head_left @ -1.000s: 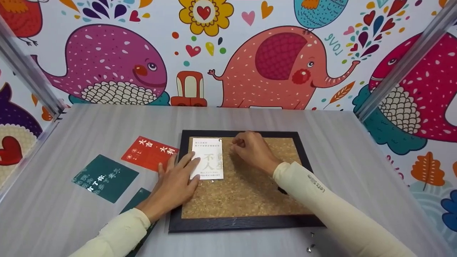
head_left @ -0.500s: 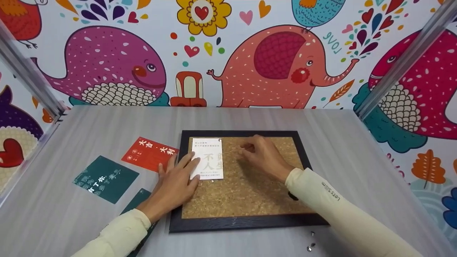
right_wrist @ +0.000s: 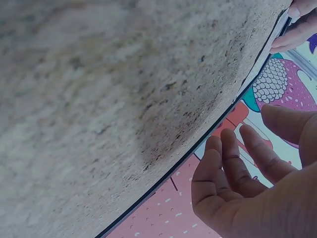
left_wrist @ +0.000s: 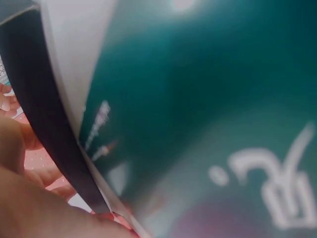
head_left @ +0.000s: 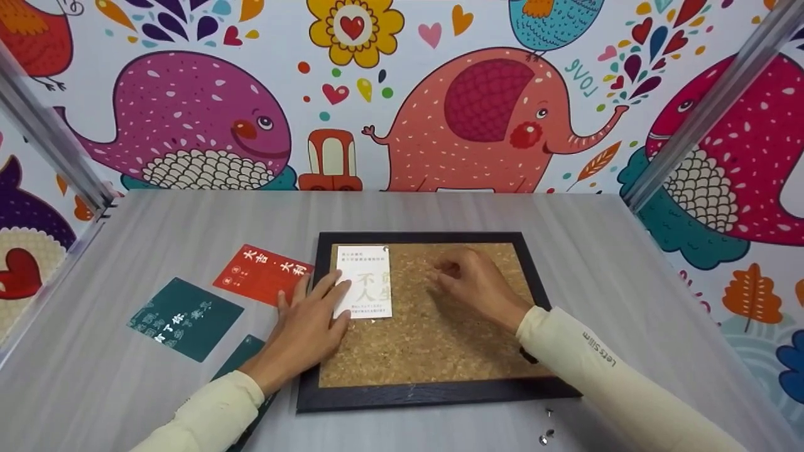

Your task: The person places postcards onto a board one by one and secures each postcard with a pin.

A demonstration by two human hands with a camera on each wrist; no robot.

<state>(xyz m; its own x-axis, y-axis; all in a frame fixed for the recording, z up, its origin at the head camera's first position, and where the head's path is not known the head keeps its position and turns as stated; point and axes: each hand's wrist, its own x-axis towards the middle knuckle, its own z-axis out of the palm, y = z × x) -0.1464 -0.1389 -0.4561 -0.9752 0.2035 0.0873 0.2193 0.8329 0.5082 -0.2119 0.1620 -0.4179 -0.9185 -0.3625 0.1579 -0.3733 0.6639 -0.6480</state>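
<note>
A white card [head_left: 364, 282] with printed characters lies on the upper left of a black-framed corkboard [head_left: 402, 351]. A small metal pushpin [head_left: 385, 249] shows at its top right corner. My left hand [head_left: 304, 323] rests with spread fingers over the board's left frame, fingertips touching the card's left edge. Over the cork, right of the card, hovers my right hand [head_left: 477, 282]. In the right wrist view its fingers [right_wrist: 233, 168] are loosely bent, the thumb stands apart, and nothing is visible between them.
A red card [head_left: 260, 273] and a dark green card [head_left: 185, 320] lie left of the board. Another green card [head_left: 242, 355] is partly under the left forearm. Several loose pushpins [head_left: 546, 435] lie near the front right. A patterned wall [head_left: 339, 94] stands behind the table.
My right hand has moved right and slightly toward me, away from the white card's top right corner. The left hand stays on the card and frame.
</note>
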